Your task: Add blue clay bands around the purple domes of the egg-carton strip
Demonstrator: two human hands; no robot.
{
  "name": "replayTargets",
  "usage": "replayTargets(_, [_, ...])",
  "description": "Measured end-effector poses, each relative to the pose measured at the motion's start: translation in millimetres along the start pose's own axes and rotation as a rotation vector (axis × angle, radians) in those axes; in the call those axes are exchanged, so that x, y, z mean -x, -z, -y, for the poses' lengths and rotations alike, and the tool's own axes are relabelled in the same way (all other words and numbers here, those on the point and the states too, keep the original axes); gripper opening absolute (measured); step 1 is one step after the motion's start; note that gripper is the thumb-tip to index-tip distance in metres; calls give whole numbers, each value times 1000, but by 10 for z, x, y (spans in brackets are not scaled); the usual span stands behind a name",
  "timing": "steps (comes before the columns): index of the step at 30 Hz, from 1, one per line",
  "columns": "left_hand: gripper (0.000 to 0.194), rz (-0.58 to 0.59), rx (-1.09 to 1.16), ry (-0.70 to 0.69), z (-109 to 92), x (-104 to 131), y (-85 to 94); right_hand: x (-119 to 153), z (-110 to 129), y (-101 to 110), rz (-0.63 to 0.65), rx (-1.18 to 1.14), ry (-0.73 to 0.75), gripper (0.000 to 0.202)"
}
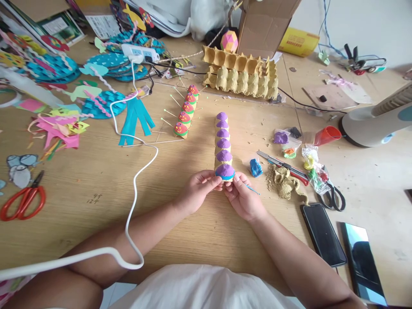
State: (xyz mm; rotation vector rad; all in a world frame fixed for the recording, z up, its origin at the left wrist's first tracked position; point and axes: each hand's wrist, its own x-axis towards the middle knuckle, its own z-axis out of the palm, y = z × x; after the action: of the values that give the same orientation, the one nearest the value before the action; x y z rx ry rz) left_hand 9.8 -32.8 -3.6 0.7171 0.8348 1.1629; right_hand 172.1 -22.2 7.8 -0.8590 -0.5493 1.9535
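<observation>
I note both forearms extended forward, converging on the purple-capped strip [223, 144]. Left grip [200, 189] is clamped on its near end, thumb at the blue band; right grip [242, 196] is clamped on the opposite corner, fingers curled. Strip: rough tan pulp, matte purple domes in a row, over the desk [193, 242]; contact I cannot confirm. Right of the strip: blue lump [255, 168], crumbly tan mass [285, 185]. Left: red-and-green domed row [184, 117], slim pins protruding.

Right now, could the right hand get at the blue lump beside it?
Probably yes: the blue lump lies just beyond the right hand, and nothing visible stands between them. That hand would likely have to let go of the purple-domed strip first.
</observation>
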Motion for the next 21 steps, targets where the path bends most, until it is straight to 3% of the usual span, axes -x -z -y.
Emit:
replayTargets(9, [29, -43, -41, 16, 13, 10, 21, 17, 4, 3, 45, 41, 0, 26])
replayTargets(16, [28, 60, 17, -26, 23, 20, -16, 11, -34, -10, 44, 11, -5, 25])
replayTargets(21, [23, -34, 30, -45, 31, 44, -59, 27, -66, -19, 26, 25, -25, 24])
